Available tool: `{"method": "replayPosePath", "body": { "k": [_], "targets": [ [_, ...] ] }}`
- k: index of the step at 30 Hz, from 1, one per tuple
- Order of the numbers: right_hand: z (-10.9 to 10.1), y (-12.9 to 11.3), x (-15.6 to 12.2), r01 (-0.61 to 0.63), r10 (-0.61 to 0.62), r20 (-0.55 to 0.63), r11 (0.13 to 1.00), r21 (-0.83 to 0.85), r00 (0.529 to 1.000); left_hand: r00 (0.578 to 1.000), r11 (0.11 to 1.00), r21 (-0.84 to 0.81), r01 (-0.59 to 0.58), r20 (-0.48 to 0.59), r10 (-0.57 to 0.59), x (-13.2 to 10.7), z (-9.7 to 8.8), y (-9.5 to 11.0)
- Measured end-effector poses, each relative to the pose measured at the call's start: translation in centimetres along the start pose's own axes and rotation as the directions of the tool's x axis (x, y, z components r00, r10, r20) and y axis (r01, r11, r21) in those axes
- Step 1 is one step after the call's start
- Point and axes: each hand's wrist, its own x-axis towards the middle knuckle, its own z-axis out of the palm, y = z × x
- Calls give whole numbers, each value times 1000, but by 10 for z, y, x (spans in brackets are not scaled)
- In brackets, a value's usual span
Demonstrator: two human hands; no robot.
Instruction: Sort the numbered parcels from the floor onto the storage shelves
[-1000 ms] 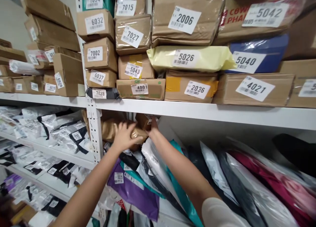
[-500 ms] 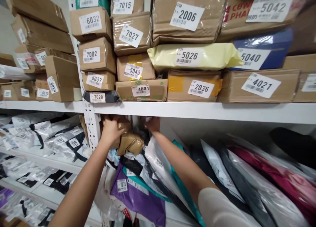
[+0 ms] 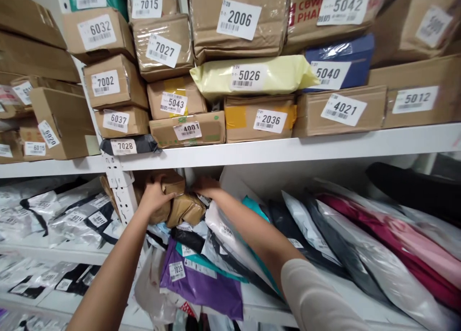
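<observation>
Shelf edge (image 3: 273, 151) ran above; open gap right, over leaning bags (image 3: 342, 242). Brown box (image 3: 175, 183) sat near post (image 3: 123, 199); left hand (image 3: 154, 196), fingers wide, touched it; right hand (image 3: 208, 187) beside, finger state unclear. White board (image 3: 261, 297) lay beneath.

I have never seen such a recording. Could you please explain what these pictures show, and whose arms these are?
There is no machine: the arms belong to a person whose head camera looks forward and down at them. On the white shelf board stand numbered cardboard boxes, with a yellow package among them. Below are soft bags, one of them a purple bag marked 1035. The left hand touches a brown box beneath the board; I cannot tell how firmly. The right hand is close by; its fingers are partly hidden, so I cannot tell whether it holds anything.
</observation>
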Motion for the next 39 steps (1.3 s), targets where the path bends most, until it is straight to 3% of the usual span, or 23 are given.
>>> {"method": "replayPosePath", "body": {
  "k": [3,7,10,12,15,18,20,21,23,25,26,27,29,30,32,33,34,37,39],
  "targets": [
    [-23,-1,-9,25,-23,26,997,-72,999,1000,1000,-26,15,8,-15,8,-4,-4],
    [-68,7,-29,82,-76,68,993,-91,995,995,994,-78,76,72,-70,16,-18,-5],
    [-104,23,-59,158,-143,125,980,-123,982,960,980,90,177,204,-192,16,-25,0],
    [-126,36,-88,211,-183,174,965,-159,968,941,956,209,206,225,-252,16,-25,3],
    [-155,59,-141,238,-199,206,953,-186,958,975,962,238,135,142,-172,15,-24,3],
    [-180,85,-197,205,-179,144,960,-191,973,977,955,224,194,48,-210,1,-23,11],
    [-194,110,-235,152,-148,35,971,-186,988,982,979,145,142,-144,-121,-28,-21,31],
    [-199,125,-254,118,-127,-34,975,-187,991,961,996,83,-7,-275,30,-50,-17,45],
    [-202,159,-291,50,-85,-170,978,-201,982,821,917,-45,-397,-464,333,-105,0,76],
    [-194,192,-324,26,-73,-204,974,-224,976,782,795,-181,-579,-397,480,-166,32,107],
    [-185,206,-337,51,-89,-150,969,-241,985,819,779,-261,-570,-248,516,-194,52,122],
    [-174,219,-347,87,-105,-55,962,-260,993,862,792,-348,-501,-118,493,-218,75,135],
    [-150,238,-356,138,-119,78,937,-320,990,940,826,-523,-212,122,318,-252,120,159],
    [-139,243,-355,129,-108,80,932,-338,991,938,799,-601,-30,260,231,-261,140,171],
    [-129,248,-345,104,-93,47,939,-327,995,857,666,-697,267,487,166,-266,173,195],
    [-130,249,-336,113,-97,67,949,-296,993,825,609,-713,347,542,164,-264,186,207],
    [-136,249,-326,135,-108,115,957,-257,987,818,569,-730,379,552,163,-259,196,219],
    [-164,251,-289,169,-102,250,949,-267,963,889,485,-787,381,456,42,-245,220,253],
    [-177,260,-264,99,-21,190,907,-409,982,898,382,-815,436,421,-126,-242,232,270]
  ]
}}
